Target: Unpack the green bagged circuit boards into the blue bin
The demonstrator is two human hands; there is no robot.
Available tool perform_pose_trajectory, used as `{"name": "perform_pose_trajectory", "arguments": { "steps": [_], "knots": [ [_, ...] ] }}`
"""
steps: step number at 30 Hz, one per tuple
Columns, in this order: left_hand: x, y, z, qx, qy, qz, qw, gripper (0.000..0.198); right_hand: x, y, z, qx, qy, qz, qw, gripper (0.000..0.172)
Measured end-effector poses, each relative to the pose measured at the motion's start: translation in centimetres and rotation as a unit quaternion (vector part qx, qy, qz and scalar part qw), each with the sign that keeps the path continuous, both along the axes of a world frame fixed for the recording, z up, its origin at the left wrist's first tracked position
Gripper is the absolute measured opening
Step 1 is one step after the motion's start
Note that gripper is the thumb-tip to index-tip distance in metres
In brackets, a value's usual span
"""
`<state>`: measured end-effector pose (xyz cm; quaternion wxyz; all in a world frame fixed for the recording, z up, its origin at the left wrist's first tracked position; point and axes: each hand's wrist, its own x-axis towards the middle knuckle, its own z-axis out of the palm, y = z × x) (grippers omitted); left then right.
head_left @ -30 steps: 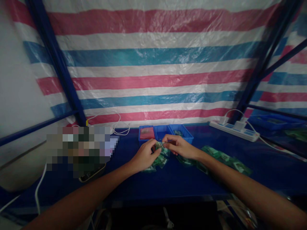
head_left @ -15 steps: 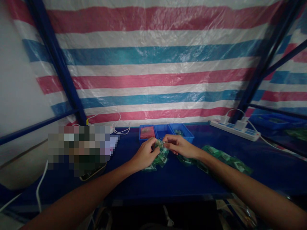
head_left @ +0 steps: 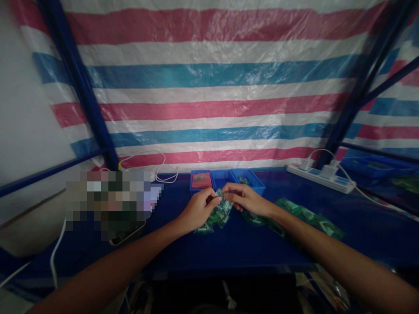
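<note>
Near edge of worktop [head_left: 235, 255]: open blue surface between the two forearms. Below the edge it's too dark to tell what's there.

Near left: white cable [head_left: 54, 257] drops over the corner. Phone [head_left: 129, 233] lies flat, left of the left forearm, close but apart.

Centre: left hand [head_left: 196, 209] and right hand [head_left: 247, 198] meet, both with fingers closed in a pinch on the green packets [head_left: 220, 211]. The bunch hangs from the pinch and its lower end rests on the worktop just below the left hand.

Right of that: loose row of packets [head_left: 307, 216] lies flat, partly under the right forearm, running out toward the right side.

Just behind the hands: three blue trays [head_left: 250, 178] side by side, very little gap to the knuckles. Left tray holds a red insert [head_left: 200, 180], right one some small greenish parts; can't tell for the middle.

Far right: power strip [head_left: 319, 178] with two white plugs, lead running off right. Far left: coiled white lead [head_left: 162, 172] at the back edge.

Back is closed by the striped tarp [head_left: 209, 87]. Slanted blue posts, left [head_left: 78, 87] and right [head_left: 358, 87], plus side rails box in the bay. Most free surface is on the near side and left-centre.
</note>
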<state>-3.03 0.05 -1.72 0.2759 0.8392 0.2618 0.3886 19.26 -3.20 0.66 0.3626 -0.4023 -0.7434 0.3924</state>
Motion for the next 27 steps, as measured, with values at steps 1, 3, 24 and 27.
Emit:
{"name": "perform_pose_trajectory", "arguments": {
  "steps": [1,3,24,27],
  "knots": [
    [-0.01,-0.03,0.00,0.000,0.007,0.000,1.000,0.026,0.00,0.05,-0.08,0.003,-0.005,0.002,1.000,0.035],
    [0.00,-0.11,0.03,-0.002,0.016,0.000,1.000,0.025,-0.01,0.12,-0.21,0.008,-0.011,0.003,1.000,0.036],
    [0.17,-0.50,0.41,0.011,-0.017,-0.015,1.000,0.012,-0.21,0.34,-0.25,0.004,-0.001,-0.010,1.000,0.017],
    [0.21,-0.53,0.44,0.009,-0.019,-0.016,1.000,0.012,-0.17,0.34,-0.32,0.003,-0.002,-0.006,1.000,0.018]
  ]
}}
